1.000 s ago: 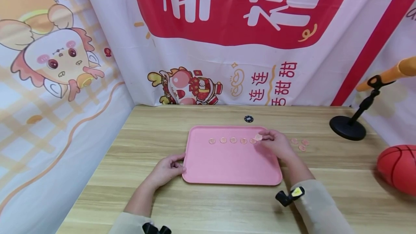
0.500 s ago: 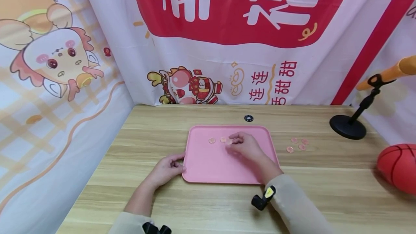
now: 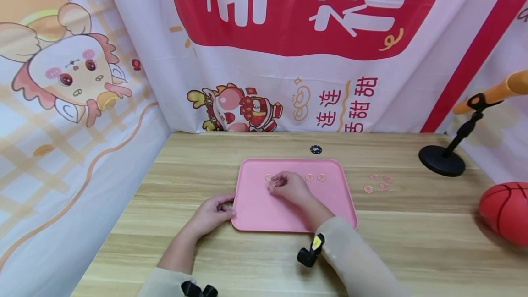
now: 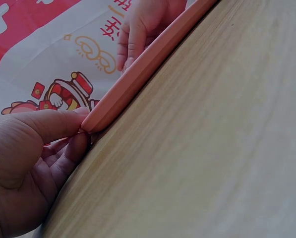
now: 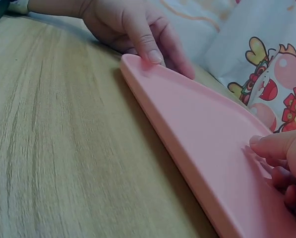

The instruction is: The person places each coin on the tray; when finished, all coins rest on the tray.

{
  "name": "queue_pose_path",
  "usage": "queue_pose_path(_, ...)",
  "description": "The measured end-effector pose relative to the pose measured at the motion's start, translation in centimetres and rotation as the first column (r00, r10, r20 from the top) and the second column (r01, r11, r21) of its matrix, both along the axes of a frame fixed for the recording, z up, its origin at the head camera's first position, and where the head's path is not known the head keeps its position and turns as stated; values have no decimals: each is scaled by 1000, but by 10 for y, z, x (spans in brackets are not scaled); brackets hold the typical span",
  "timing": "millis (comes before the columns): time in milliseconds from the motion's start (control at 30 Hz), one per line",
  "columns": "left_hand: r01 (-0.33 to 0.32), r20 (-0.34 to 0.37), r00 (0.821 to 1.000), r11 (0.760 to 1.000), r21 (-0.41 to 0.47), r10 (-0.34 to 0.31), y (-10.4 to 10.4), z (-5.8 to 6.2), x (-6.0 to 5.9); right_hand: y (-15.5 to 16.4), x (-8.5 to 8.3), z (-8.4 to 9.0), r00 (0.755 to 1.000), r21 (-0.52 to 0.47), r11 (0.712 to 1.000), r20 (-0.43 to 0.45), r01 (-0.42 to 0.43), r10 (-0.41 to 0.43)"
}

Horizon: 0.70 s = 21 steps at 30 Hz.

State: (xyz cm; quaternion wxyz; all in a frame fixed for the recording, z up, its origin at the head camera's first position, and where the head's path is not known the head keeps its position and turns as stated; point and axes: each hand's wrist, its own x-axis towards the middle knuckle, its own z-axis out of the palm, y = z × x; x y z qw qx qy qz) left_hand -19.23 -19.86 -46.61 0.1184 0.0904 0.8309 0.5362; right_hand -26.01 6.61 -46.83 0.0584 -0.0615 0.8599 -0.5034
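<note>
A pink rectangular tray [image 3: 255, 214] lies on the wooden table. My left hand [image 3: 211, 216] grips its left rim near the front corner; in the left wrist view the thumb lies on the rim with a finger below. Over the tray's left part, my right hand [image 3: 292, 188] pinches a small translucent pinkish disc [image 3: 271, 186]. Just behind those fingertips, another such disc [image 3: 268, 177] lies on the tray. Two more show to the right of the hand, the outer disc [image 3: 321, 177] nearest the right rim. The hand hides the middle of the row.
Several loose pinkish discs [image 3: 368, 189] lie right of the tray. A black patterned chip [image 3: 316, 149] lies behind it. A black stand [image 3: 442, 160] holding an orange bar and a red basketball [image 3: 505, 213] are at the right. Printed cloth hangs behind the table.
My right hand has moved left across the tray from the right end of the disc row, holding a disc. My left hand stays on the rim.
</note>
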Motion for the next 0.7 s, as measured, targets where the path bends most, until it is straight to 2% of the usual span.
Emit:
queue_pose_path(300, -8, 0, 1000, 1000, -4, 8, -1, -1, -2, -6, 2, 4, 1000, 122, 992, 17, -15, 13)
queue_pose_path(700, 6, -8, 1000, 1000, -4, -6, -1, -3, -2, -10, 6, 11, 999, 202, 979, 50, 0, -11)
